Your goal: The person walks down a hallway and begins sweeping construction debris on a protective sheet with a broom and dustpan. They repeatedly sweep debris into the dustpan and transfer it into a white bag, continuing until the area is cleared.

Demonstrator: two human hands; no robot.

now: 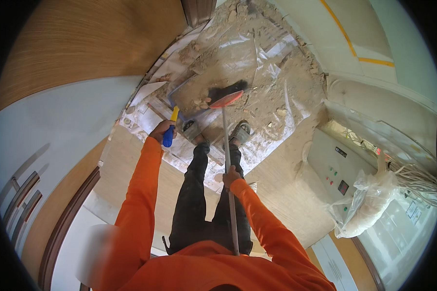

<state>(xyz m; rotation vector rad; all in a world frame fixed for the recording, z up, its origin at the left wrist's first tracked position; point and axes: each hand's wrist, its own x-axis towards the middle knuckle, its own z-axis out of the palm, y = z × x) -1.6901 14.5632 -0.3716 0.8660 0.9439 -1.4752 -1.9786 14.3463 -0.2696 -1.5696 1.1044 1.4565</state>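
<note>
My left hand (162,131) is closed around a blue and yellow handle (168,136), which joins a dustpan with a blue rim (173,95) lying on the dusty floor sheet. Brown dust and rubble cover much of the pan, so its outline is partly hidden. In my right hand (232,176) is the pole of a broom (226,140). The broom's red head (227,100) is tilted, with its dark, blurred bristles (227,90) against the dirt at the pan's right side.
Dusty plastic sheeting (240,62) with broken rubble spreads ahead of my sandalled feet. A grey electrical panel (335,171) stands at the right, beside bundled cables (415,178) and a clear plastic bag (367,207). A white door with metal handles (22,196) is at the left.
</note>
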